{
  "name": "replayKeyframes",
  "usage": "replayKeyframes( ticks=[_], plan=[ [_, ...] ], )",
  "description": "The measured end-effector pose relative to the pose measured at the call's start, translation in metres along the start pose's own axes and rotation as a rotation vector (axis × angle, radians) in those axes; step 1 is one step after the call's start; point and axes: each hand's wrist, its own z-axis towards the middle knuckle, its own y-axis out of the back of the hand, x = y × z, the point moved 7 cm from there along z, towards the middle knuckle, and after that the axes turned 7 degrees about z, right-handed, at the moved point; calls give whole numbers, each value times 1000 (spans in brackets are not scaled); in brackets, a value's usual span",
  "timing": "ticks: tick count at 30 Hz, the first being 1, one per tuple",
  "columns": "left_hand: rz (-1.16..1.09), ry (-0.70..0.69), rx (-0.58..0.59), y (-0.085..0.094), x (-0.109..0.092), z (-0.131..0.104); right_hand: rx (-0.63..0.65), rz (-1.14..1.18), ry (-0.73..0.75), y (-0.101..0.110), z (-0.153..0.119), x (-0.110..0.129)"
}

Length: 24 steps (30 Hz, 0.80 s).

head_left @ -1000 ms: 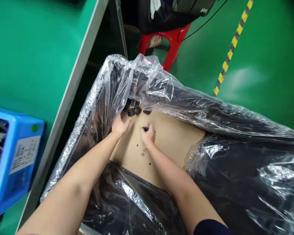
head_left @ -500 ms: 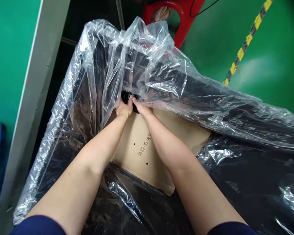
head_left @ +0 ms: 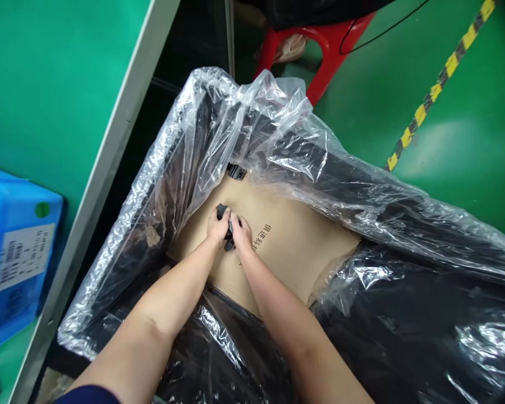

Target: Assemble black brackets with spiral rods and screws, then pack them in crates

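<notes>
Both my arms reach down into a large box lined with a clear plastic bag (head_left: 278, 129). My left hand (head_left: 217, 225) and my right hand (head_left: 241, 232) are cupped together over the brown cardboard bottom (head_left: 303, 241), closed around a small bunch of black plastic parts (head_left: 226, 224) that show between the fingers. One more black part (head_left: 236, 171) lies alone at the far edge of the cardboard, partly under the plastic. Printed characters show on the cardboard beside my right hand.
A blue plastic crate (head_left: 12, 247) with a white label sits on the green table (head_left: 59, 84) to the left. A red plastic stool (head_left: 320, 50) stands behind the box. Yellow-black tape (head_left: 437, 90) runs across the green floor.
My hands have drawn back from the far corner under the plastic towards me, gathering the black parts between them. The pile in that corner is down to one part.
</notes>
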Motion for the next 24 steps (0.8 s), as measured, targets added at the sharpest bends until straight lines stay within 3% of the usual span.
replayKeyframes(
  ticks=[3,6,9,12,15,18,21,24],
  plan=[
    [-13,-39,28,6,0,-32,-40,169,-127,12,-39,-7],
    [-26,-101,24,31,-9,-84,-56,222,-76,32,-88,19],
    [-159,-205,-20,81,-25,-142,-26,145,45,47,-138,66],
    [-326,-300,-139,156,-28,-194,72,-7,232,38,-190,126],
    [-479,-384,-372,244,-3,-238,249,-87,481,-5,-253,185],
    [-607,-381,-570,323,44,-265,457,-102,711,-70,-323,227],
    [-722,-326,-755,392,95,-269,639,-112,884,-147,-381,250],
    [-851,-246,-900,447,139,-250,754,-161,974,-227,-412,257]
  ],
)
